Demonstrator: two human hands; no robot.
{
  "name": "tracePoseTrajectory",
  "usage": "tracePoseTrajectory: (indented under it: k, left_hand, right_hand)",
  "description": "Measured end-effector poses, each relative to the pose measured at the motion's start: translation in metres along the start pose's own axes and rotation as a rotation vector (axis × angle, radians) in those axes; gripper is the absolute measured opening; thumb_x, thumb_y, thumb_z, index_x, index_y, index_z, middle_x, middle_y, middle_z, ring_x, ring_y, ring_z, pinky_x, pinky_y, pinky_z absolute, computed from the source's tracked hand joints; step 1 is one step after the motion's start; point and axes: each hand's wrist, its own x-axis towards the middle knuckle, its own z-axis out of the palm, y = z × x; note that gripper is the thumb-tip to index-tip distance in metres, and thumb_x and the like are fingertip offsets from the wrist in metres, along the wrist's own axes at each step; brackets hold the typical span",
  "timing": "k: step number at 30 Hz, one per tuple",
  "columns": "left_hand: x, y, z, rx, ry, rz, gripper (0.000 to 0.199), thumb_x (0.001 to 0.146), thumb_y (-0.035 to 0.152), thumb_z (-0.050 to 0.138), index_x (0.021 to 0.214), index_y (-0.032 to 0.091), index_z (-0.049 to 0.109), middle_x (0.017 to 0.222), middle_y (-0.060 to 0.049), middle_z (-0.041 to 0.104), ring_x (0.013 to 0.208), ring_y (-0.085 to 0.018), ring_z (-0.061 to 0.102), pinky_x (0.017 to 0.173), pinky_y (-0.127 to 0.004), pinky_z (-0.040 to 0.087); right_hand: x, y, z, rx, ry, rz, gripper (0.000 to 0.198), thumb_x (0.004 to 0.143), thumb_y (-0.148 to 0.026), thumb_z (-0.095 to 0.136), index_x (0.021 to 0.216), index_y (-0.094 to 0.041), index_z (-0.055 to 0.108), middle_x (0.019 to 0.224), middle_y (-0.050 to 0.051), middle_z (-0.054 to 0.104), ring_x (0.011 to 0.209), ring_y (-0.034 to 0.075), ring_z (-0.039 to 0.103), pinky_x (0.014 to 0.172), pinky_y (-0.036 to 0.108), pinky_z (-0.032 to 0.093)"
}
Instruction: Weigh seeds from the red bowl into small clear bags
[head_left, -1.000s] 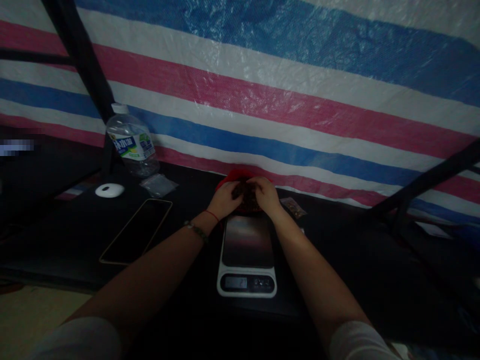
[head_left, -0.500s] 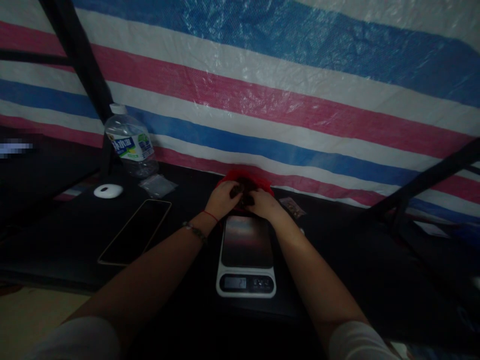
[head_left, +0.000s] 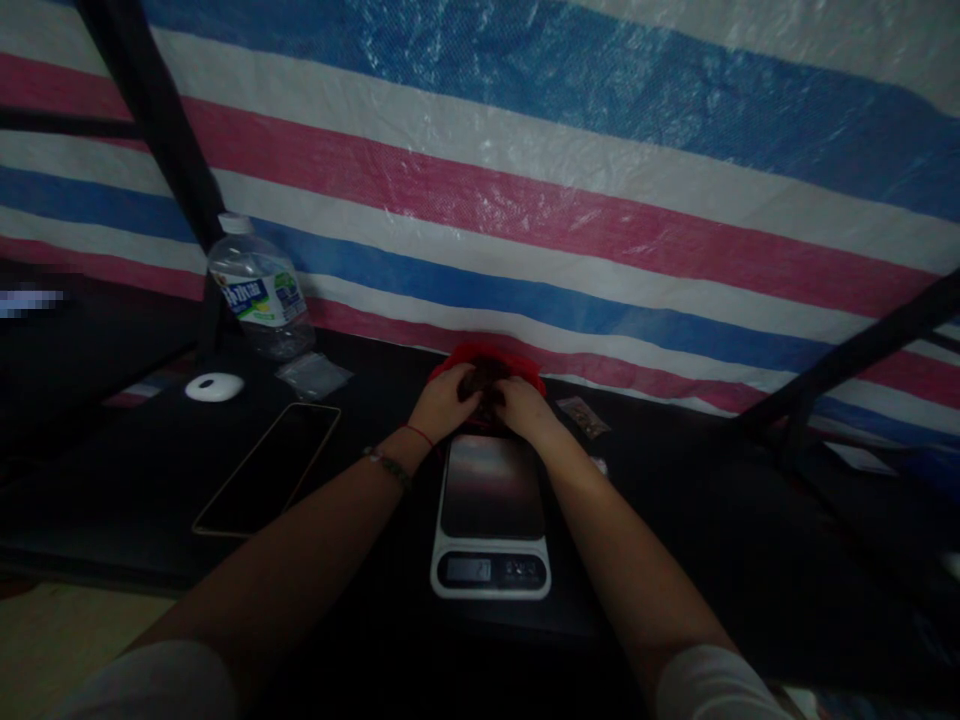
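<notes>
A red plastic bag (head_left: 480, 352) stands behind the scale at the foot of the striped sheet, its mouth spread. Dark brown contents (head_left: 482, 382), too dim to name, show inside it. My left hand (head_left: 444, 402) reaches in from the left, fingers curled into the dark stuff. From the right my right hand (head_left: 525, 407) does the same, also with bent fingers; both sets of fingertips are hidden. Just in front of the bag, between my forearms, lies a white kitchen scale (head_left: 491, 500) with a bare plate. Its display seems to read 27.
Left of my arms are a phone (head_left: 270, 470), a white oval case (head_left: 214, 387), a clear small bag (head_left: 315, 376) and a large plastic bottle (head_left: 259, 290). A small packet (head_left: 583, 417) lies right of the bag. Dark metal posts (head_left: 154, 120) flank the striped sheet (head_left: 525, 180).
My hands have parted slightly inside the red bag, and more of the dark contents shows between them. The scale's place and reading look much the same.
</notes>
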Motion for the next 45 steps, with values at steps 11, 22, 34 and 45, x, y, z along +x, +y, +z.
tracePoseTrajectory:
  k: [11, 22, 34, 45]
  left_hand:
    - [0.001, 0.000, 0.001, -0.009, 0.030, -0.041, 0.028, 0.077, 0.025, 0.059, 0.104, 0.019, 0.060, 0.103, -0.006, 0.067, 0.096, -0.021, 0.063, 0.087, -0.034, 0.051]
    - [0.000, -0.005, 0.003, 0.007, 0.015, -0.046, 0.031, 0.075, 0.024, 0.060, 0.106, 0.019, 0.060, 0.103, -0.006, 0.068, 0.097, -0.021, 0.063, 0.088, -0.034, 0.051]
    - [0.000, 0.000, 0.006, -0.041, -0.105, 0.014, 0.043, 0.075, 0.025, 0.062, 0.118, 0.019, 0.056, 0.111, -0.006, 0.066, 0.101, -0.021, 0.063, 0.091, -0.032, 0.050]
    - [-0.001, 0.003, 0.007, -0.092, -0.077, 0.029, 0.042, 0.076, 0.025, 0.062, 0.117, 0.018, 0.058, 0.106, -0.006, 0.068, 0.095, -0.020, 0.065, 0.086, -0.032, 0.052]
  right_hand:
    - [0.005, 0.002, 0.015, 0.009, -0.007, -0.038, 0.031, 0.080, -0.014, 0.056, 0.109, -0.015, 0.066, 0.108, 0.013, 0.065, 0.099, 0.023, 0.060, 0.087, 0.029, 0.044]
    - [0.009, 0.013, 0.011, 0.095, 0.115, -0.062, 0.026, 0.078, -0.013, 0.058, 0.101, -0.016, 0.070, 0.103, 0.010, 0.067, 0.099, 0.020, 0.060, 0.090, 0.029, 0.043]
    - [0.011, 0.006, 0.006, 0.401, 0.479, -0.066, 0.017, 0.080, -0.016, 0.059, 0.092, -0.020, 0.071, 0.095, 0.005, 0.071, 0.092, 0.019, 0.063, 0.086, 0.032, 0.047]
    - [0.006, -0.004, 0.000, 0.426, 0.394, -0.200, 0.026, 0.078, -0.009, 0.058, 0.100, -0.019, 0.069, 0.106, 0.007, 0.068, 0.102, 0.020, 0.060, 0.095, 0.035, 0.045]
